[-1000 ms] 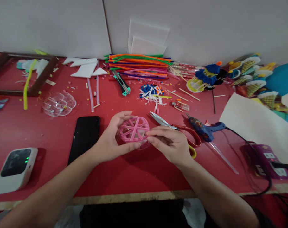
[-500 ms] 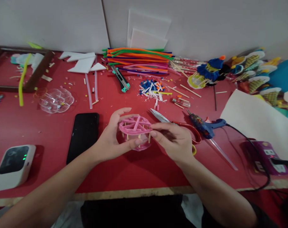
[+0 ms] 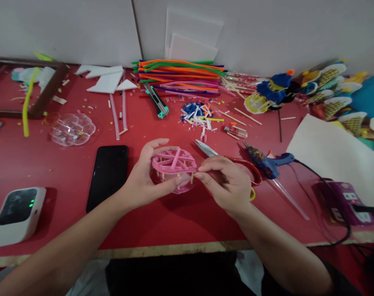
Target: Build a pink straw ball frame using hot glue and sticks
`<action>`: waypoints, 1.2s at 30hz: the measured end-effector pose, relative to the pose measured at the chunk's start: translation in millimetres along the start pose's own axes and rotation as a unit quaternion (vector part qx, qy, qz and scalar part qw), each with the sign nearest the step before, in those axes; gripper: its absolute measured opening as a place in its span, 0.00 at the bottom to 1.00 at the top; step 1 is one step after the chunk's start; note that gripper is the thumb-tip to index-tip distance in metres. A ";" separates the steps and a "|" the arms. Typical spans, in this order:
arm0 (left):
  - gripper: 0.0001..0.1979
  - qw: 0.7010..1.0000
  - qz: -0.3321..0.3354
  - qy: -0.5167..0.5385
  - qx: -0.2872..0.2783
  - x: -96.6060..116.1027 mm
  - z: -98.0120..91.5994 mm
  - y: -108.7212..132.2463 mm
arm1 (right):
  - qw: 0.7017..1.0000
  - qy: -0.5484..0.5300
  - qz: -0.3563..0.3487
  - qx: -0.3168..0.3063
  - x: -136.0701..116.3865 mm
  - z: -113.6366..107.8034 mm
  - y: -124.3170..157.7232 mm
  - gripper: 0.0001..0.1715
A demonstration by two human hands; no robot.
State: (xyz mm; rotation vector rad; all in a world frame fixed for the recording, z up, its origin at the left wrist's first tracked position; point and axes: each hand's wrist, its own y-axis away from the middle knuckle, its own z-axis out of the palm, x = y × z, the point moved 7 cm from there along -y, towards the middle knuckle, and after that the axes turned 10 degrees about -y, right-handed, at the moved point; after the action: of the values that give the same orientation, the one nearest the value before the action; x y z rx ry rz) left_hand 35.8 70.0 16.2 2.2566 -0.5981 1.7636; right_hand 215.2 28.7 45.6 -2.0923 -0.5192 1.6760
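Observation:
A small round pink pipe-cleaner craft (image 3: 174, 161) has a spoked top ring held above a pink base by short wooden stick posts. My left hand (image 3: 151, 172) curves around its left side, thumb across the front and fingers behind. At the right edge of the top ring, my right hand (image 3: 226, 181) pinches the pink pipe cleaner between thumb and forefinger. Scissors (image 3: 207, 148) with red handles lie just behind my right hand, which partly hides them. A blue glue gun (image 3: 265, 162) with a clear glue stick rests farther right.
A black phone (image 3: 108, 176) and a white device (image 3: 18, 216) lie left. Behind are a cutter (image 3: 156, 100), a pipe-cleaner bundle (image 3: 179, 78), cut scraps (image 3: 196, 115) and a clear flower-shaped tray (image 3: 72, 129). A cable runs from a purple box (image 3: 349, 203) at right.
The craft has shifted slightly left in my left hand. My right fingers have moved a little outward from its ring, still pinching the pink pipe cleaner at the edge.

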 end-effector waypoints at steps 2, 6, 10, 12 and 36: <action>0.34 1.000 0.007 -0.008 0.006 0.9 -0.7 -0.6 | 1.000 0.007 0.001 -0.002 -0.5 0.5 0.0 0.05; 0.31 0.998 0.028 -0.044 0.021 4.5 -3.5 -2.3 | 1.000 0.020 0.000 -0.002 -1.7 1.0 0.6 0.05; 0.27 0.997 0.024 -0.068 0.031 5.7 -5.9 -2.7 | 1.000 0.014 -0.004 -0.009 -2.0 1.8 1.0 0.05; 0.26 0.997 0.025 -0.068 0.032 6.0 -6.0 -2.5 | 1.000 0.003 0.000 -0.016 -1.4 2.5 0.9 0.04; 0.31 0.999 -0.010 -0.036 0.020 -2.3 -5.6 -4.4 | 0.997 -0.048 0.006 -0.067 -2.7 7.3 -2.0 0.05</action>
State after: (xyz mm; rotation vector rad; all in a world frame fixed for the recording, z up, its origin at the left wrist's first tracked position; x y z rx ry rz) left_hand 32.4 76.7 15.8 2.3530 -0.5562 1.7045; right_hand 207.4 29.5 47.5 -2.1186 -0.6680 1.8007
